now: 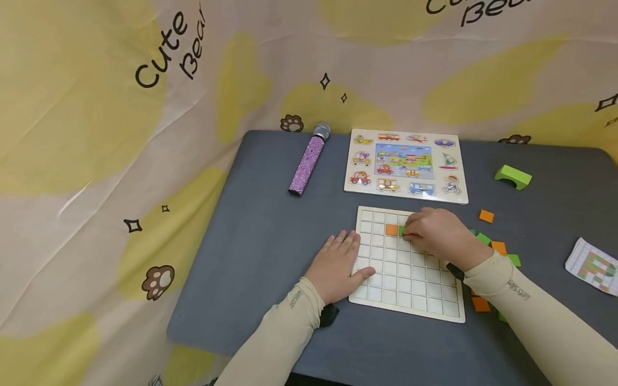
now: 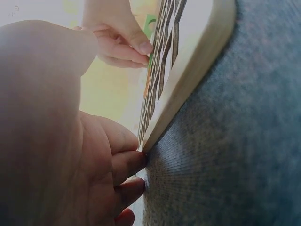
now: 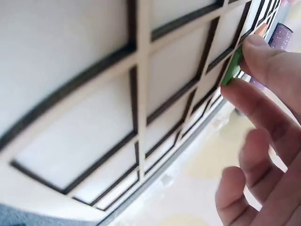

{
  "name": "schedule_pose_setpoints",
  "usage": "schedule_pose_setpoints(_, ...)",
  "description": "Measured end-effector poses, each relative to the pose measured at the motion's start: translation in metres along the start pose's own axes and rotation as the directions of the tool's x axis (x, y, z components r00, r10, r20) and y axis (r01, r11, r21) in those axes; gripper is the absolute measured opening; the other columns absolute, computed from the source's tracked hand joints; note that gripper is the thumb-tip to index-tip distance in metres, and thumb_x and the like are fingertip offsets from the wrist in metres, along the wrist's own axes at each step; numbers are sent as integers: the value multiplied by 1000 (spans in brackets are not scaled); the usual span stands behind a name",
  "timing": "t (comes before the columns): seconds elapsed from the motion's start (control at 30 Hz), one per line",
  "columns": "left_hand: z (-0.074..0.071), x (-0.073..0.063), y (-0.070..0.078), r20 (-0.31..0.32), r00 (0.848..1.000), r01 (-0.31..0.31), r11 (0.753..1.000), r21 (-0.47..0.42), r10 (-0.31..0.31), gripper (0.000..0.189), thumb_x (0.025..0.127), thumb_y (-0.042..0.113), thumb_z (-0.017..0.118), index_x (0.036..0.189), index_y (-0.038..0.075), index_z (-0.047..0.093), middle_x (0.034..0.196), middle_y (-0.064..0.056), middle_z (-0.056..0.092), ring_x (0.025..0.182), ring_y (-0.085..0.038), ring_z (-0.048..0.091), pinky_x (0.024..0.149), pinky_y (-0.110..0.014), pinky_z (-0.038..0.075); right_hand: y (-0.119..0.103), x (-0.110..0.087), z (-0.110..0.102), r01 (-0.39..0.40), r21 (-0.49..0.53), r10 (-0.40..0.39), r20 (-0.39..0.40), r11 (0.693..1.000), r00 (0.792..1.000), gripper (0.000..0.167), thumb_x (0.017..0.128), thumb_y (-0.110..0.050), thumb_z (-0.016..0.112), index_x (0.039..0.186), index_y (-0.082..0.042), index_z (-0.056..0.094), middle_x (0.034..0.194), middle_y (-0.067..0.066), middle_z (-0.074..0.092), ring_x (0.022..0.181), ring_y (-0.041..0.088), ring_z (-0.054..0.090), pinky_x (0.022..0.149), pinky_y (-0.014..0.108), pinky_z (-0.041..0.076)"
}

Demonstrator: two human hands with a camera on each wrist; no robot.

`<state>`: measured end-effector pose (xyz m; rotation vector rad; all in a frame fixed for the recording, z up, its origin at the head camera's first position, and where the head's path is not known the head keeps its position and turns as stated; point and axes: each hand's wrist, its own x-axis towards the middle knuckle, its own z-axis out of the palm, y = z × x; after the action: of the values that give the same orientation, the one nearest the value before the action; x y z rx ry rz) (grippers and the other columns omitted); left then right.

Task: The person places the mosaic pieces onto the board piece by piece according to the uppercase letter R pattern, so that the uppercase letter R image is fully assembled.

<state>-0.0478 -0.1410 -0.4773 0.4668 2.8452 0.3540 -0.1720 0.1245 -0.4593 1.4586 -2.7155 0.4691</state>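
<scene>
A white grid board (image 1: 390, 281) with a pale wooden frame lies on the dark grey table. On its left edge rests my left hand (image 1: 333, 268), fingers straight and thumb spread over the cells; the left wrist view shows fingertips touching the board's side (image 2: 188, 80). My right hand (image 1: 436, 233) pinches a small green square tile (image 3: 233, 66) between thumb and forefinger, at a cell in the upper part of the grid. Immediately left of it, an orange tile (image 1: 391, 229) sits in a cell. In the right wrist view the green tile is tilted on edge.
Loose orange and green tiles (image 1: 499, 247) lie right of the board, partly hidden by my right forearm. Behind the board are a picture puzzle (image 1: 405, 195) and a glittery purple microphone (image 1: 307, 163). A green arch block (image 1: 513, 176) and a coloured pattern card (image 1: 596, 266) are farther right.
</scene>
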Motion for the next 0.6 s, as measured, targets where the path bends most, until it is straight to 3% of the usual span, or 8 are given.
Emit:
schedule_pose_setpoints(0.33, 4, -13, -12, -24, 1000, 14, 999, -46, -15, 85, 109, 62, 44, 166, 0, 32, 173, -14, 29, 161, -33, 22, 131, -46, 14, -7, -9, -3, -49, 6, 49, 45, 999, 998, 33, 94, -4, 81, 125, -14, 82, 119, 10, 72, 88, 22, 67, 74, 38, 61)
schedule_pose_setpoints(0.5, 6, -8, -11, -44, 999, -25, 998, -61, 23, 85, 109, 60, 46, 165, -2, 32, 172, -16, 29, 160, -35, 23, 131, -48, 16, 2, -41, -27, -191, 3, 191, 51, 982, 980, 35, 97, -5, 76, 131, -12, 79, 120, 9, 72, 91, 21, 67, 74, 38, 60)
schedule_pose_setpoints(0.6, 7, 0, -7, -50, 997, -57, 997, -58, 54, 84, 110, 60, 47, 165, -2, 32, 172, -16, 29, 160, -36, 23, 131, -49, 16, 11, -70, -48, -315, 7, 315, 41, 949, 948, 38, 99, -5, 74, 137, -8, 75, 124, 12, 70, 87, 20, 64, 67, 37, 56)
